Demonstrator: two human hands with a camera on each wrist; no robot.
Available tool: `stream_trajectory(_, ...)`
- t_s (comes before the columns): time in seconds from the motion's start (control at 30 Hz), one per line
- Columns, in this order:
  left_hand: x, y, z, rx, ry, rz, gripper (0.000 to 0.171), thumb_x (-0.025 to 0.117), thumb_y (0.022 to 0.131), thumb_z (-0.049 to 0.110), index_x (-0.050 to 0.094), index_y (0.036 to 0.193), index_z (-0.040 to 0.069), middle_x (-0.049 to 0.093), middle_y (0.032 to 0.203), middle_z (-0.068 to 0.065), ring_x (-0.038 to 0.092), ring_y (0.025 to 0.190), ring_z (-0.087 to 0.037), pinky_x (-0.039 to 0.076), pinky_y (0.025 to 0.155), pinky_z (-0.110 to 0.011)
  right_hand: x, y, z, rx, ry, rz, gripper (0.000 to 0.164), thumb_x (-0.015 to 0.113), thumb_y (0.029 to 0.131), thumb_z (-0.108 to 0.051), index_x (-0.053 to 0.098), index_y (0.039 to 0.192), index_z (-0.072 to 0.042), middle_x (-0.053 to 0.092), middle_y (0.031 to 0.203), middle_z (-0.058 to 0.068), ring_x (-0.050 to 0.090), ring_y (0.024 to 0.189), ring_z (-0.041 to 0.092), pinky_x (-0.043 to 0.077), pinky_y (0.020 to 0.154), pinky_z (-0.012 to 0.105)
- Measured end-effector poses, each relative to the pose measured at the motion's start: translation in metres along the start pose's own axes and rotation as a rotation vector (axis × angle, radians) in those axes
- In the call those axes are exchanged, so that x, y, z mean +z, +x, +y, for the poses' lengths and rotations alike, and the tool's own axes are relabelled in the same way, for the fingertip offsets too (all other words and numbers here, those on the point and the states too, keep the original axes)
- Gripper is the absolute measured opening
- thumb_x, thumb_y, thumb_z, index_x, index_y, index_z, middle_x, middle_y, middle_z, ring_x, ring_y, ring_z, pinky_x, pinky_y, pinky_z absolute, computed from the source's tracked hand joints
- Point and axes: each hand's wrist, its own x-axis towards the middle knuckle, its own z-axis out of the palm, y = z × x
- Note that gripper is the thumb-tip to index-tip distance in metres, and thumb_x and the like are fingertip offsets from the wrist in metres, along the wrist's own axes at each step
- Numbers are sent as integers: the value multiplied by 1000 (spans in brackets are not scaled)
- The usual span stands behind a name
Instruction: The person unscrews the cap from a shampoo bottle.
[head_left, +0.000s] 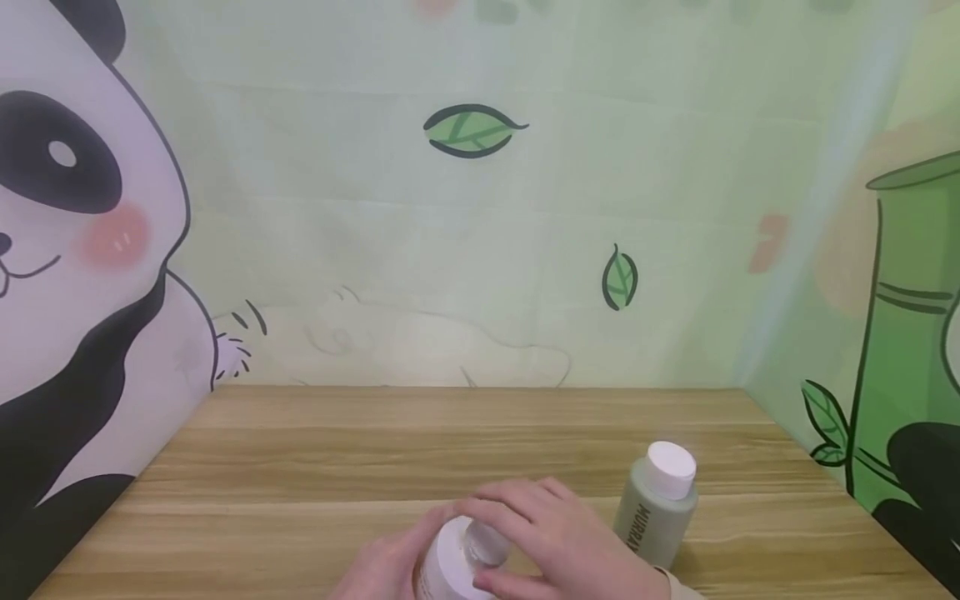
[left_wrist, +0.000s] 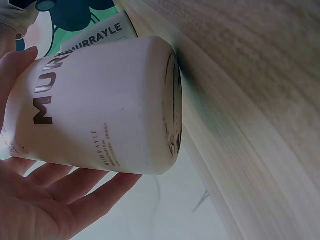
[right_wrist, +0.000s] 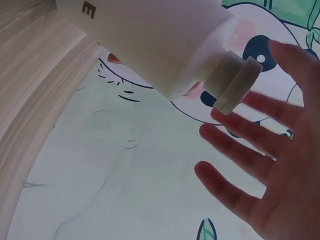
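In the head view my left hand (head_left: pixel 384 565) holds a white bottle (head_left: pixel 444 567) at the bottom of the frame. The left wrist view shows thumb and fingers around the body of the white bottle (left_wrist: pixel 115 105), which has dark "MUR" lettering and a base close over the wood. My right hand (head_left: pixel 566 537) reaches over its top, around a small pale cap (head_left: pixel 487 546). From the right wrist, the spread fingers of the right hand (right_wrist: pixel 270 145) stand about the cap (right_wrist: pixel 234 82), with the thumb apart from it.
A grey-green bottle (head_left: pixel 656 521) with a white lid and "MURRAY" lettering stands upright on the wooden table (head_left: pixel 315 450), right of my right hand. Behind the table hangs a pale green cloth (head_left: pixel 337 208) printed with a panda, leaves and bamboo.
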Motion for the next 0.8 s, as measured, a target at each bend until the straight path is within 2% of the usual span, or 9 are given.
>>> stream_trajectory(0.07, 1, 0, 0, -6, 5, 1, 78, 80, 70, 55, 43, 137, 40, 70, 101, 7, 61, 82, 1, 47, 65, -22, 1, 0, -1, 53, -25, 1, 52, 57, 94, -49, 50, 137, -21, 61, 125, -9, 59, 113, 8, 49, 90, 33)
stream_trajectory(0.13, 1, 1, 0, -8, 0, -5, 79, 80, 70, 54, 43, 138, 40, 69, 102, 6, 60, 82, 1, 47, 65, -22, 2, 0, -1, 69, -56, 15, 50, 57, 93, -50, 54, 133, -20, 63, 120, -10, 61, 107, 8, 49, 87, 31)
stream_trajectory(0.37, 0, 2, 0, -18, 43, 9, 78, 82, 68, 51, 45, 136, 39, 68, 96, 5, 57, 75, 1, 44, 62, -22, 10, 1, 1, 4, -148, 116, 37, 59, 92, -50, 64, 113, -20, 64, 101, -11, 62, 91, 6, 46, 79, 24)
stream_trajectory(0.57, 0, 1, 0, -21, 64, 21, 79, 84, 66, 48, 47, 135, 38, 69, 94, 6, 57, 75, 2, 44, 62, -21, 8, 0, -1, 15, -118, 88, 36, 64, 89, -49, 64, 112, -21, 61, 94, -13, 59, 85, 4, 45, 77, 24)
stream_trajectory(0.8, 0, 1, 0, -10, 28, -5, 76, 82, 68, 50, 47, 135, 36, 70, 98, 6, 59, 78, 2, 46, 64, -22, 6, 1, 1, -66, -83, 61, 41, 75, 81, -33, 61, 118, -21, 59, 96, -11, 56, 86, 2, 44, 78, 19)
